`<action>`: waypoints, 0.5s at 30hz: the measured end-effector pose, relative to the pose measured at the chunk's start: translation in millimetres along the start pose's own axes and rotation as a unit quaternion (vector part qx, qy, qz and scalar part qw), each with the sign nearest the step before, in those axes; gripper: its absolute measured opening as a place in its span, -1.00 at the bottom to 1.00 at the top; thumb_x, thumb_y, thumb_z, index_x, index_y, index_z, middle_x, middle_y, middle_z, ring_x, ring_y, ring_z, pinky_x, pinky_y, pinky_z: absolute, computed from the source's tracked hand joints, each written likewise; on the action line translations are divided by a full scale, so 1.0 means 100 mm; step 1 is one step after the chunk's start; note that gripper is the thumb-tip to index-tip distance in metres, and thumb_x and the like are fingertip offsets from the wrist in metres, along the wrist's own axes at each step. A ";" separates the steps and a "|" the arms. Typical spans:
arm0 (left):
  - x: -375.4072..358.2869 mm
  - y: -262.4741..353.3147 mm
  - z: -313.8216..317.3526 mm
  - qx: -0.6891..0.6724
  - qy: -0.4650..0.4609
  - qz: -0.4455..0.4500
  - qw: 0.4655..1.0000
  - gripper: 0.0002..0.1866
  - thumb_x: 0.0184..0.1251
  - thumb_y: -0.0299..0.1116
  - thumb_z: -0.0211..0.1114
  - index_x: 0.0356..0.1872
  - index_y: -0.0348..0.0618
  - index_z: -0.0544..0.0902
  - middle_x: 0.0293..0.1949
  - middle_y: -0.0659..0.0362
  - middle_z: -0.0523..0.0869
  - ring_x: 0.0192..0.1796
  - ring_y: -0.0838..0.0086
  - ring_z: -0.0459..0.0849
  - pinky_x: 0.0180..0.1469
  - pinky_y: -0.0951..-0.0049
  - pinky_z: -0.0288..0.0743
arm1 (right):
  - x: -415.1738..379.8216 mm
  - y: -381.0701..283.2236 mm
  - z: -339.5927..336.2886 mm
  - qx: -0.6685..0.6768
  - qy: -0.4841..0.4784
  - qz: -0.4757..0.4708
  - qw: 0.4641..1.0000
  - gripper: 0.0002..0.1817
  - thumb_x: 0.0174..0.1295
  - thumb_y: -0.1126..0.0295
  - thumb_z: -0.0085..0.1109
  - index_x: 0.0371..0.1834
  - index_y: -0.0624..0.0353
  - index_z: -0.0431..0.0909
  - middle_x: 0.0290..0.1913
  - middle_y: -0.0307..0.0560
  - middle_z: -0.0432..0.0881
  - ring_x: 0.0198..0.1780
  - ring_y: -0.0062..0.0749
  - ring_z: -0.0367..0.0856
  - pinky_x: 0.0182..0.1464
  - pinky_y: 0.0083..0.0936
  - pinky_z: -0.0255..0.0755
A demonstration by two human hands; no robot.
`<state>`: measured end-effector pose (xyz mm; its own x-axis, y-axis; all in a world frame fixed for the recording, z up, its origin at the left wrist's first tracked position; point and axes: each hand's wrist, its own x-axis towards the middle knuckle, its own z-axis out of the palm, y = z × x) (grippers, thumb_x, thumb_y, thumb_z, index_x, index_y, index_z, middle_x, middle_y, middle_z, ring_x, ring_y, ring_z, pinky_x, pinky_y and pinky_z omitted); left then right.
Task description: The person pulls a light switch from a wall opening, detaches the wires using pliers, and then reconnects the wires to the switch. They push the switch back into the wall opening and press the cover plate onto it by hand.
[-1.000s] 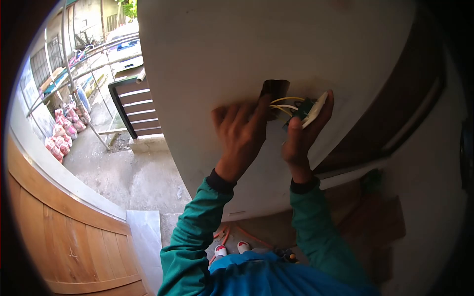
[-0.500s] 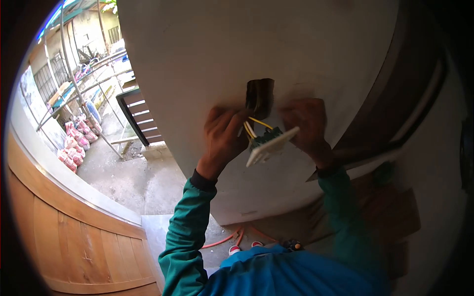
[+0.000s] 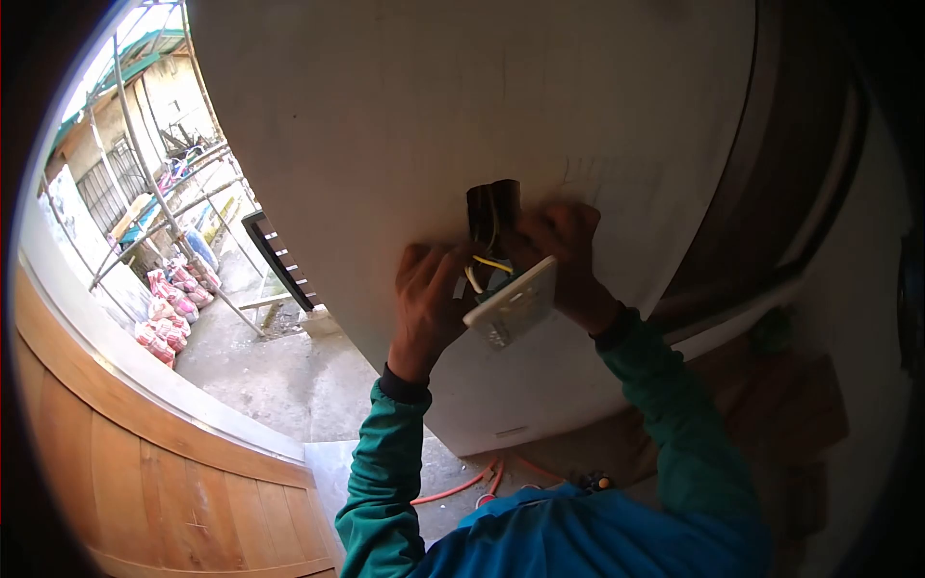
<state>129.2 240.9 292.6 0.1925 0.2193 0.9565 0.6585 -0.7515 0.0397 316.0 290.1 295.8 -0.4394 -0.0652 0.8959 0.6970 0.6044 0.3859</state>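
Note:
A white switch or outlet plate (image 3: 511, 306) with a dark green back hangs tilted below a rectangular wall opening (image 3: 489, 210). Yellow and white wires (image 3: 493, 263) run between the plate's back and the opening. My left hand (image 3: 426, 299) is closed, its fingertips pinching at the wires left of the plate. To the right, my right hand (image 3: 567, 252) has curled fingers reaching to the lower right edge of the opening, behind the plate. Its fingertips are dark and slightly blurred, so what they hold is hidden.
The pale wall (image 3: 385, 116) ends at a corner on the left. A wooden door (image 3: 164, 472) stands at lower left. Outside are poles, a slatted gate (image 3: 277, 255) and pink-and-white sacks (image 3: 171, 318). An orange hose (image 3: 453, 489) lies on the floor.
My right hand has moved in from beside the plate to the opening's edge. The plate has turned, showing more of its front. The camera view has shifted slightly.

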 end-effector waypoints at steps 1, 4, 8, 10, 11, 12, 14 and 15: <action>0.00 -0.01 0.03 0.015 0.015 0.008 1.000 -0.57 -0.21 -0.55 0.48 -0.16 -0.16 0.66 -0.38 0.16 0.65 -0.34 0.25 0.57 -0.23 0.33 0.44 | -0.02 -0.01 0.03 0.001 0.002 0.003 1.000 -0.85 -0.05 0.32 0.29 -0.37 0.00 0.63 -0.24 -0.35 0.53 -0.09 -0.38 0.43 0.03 -0.14 0.16; 0.00 -0.01 0.05 0.035 0.026 0.013 0.999 -0.56 -0.25 -0.56 0.49 -0.19 -0.16 0.66 -0.38 0.17 0.66 -0.35 0.28 0.58 -0.25 0.35 0.44 | -0.05 -0.03 0.11 0.027 0.022 0.021 0.999 -0.84 -0.05 0.34 0.33 -0.36 0.01 0.64 -0.21 -0.36 0.53 -0.07 -0.36 0.42 0.06 -0.10 0.12; -0.04 -0.03 0.03 0.020 0.046 0.020 0.999 -0.59 -0.23 -0.51 0.49 -0.21 -0.19 0.67 -0.35 0.14 0.69 -0.33 0.25 0.60 -0.25 0.36 0.47 | -0.09 -0.13 0.11 0.049 0.022 0.089 0.995 -0.86 0.02 0.35 0.33 -0.36 0.09 0.64 -0.30 -0.28 0.56 -0.19 -0.33 0.53 -0.12 -0.26 0.32; -0.07 -0.07 0.02 0.003 0.047 0.018 0.999 -0.62 -0.18 -0.46 0.48 -0.21 -0.20 0.67 -0.35 0.12 0.68 -0.31 0.22 0.61 -0.23 0.34 0.49 | -0.05 -0.24 0.00 0.086 0.011 0.128 0.988 -0.87 0.08 0.36 0.31 -0.36 0.14 0.63 -0.37 -0.23 0.58 -0.29 -0.31 0.58 -0.23 -0.32 0.40; -0.09 -0.10 0.01 -0.012 0.057 0.017 0.998 -0.64 -0.13 -0.41 0.46 -0.20 -0.22 0.67 -0.35 0.10 0.68 -0.30 0.18 0.62 -0.21 0.32 0.51 | 0.02 -0.34 -0.13 0.208 0.004 0.258 0.944 -0.86 0.17 0.34 0.26 -0.37 0.18 0.61 -0.45 -0.15 0.58 -0.41 -0.24 0.59 -0.33 -0.31 0.42; -0.16 -0.17 0.02 -0.009 0.041 -0.017 0.999 -0.66 -0.06 -0.34 0.42 -0.20 -0.23 0.68 -0.35 0.05 0.68 -0.26 0.11 0.63 -0.18 0.24 0.53 | 0.10 -0.42 -0.23 0.323 -0.001 0.379 0.867 -0.82 0.25 0.33 0.21 -0.38 0.23 0.60 -0.53 -0.06 0.58 -0.52 -0.18 0.59 -0.44 -0.30 0.44; -0.08 -0.16 -0.03 -0.029 0.024 -0.020 0.999 -0.66 -0.06 -0.33 0.42 -0.21 -0.24 0.68 -0.34 0.05 0.69 -0.26 0.10 0.64 -0.17 0.23 0.52 | 0.22 -0.36 -0.27 0.406 -0.042 0.422 0.810 -0.79 0.28 0.32 0.17 -0.38 0.25 0.60 -0.54 0.03 0.59 -0.54 -0.10 0.60 -0.43 -0.25 0.45; -0.09 -0.14 -0.06 -0.049 0.013 -0.023 0.998 -0.66 -0.06 -0.33 0.42 -0.21 -0.25 0.68 -0.33 0.04 0.69 -0.25 0.10 0.64 -0.15 0.21 0.52 | 0.24 -0.35 -0.26 0.486 -0.080 0.454 0.743 -0.76 0.32 0.32 0.13 -0.39 0.28 0.60 -0.55 0.11 0.59 -0.55 -0.02 0.60 -0.42 -0.20 0.46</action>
<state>113.5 245.7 285.6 0.1440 0.2405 0.9599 0.5924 -0.7980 0.1111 295.9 246.9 309.1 -0.1537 0.7673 0.6226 0.0438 0.6347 -0.7715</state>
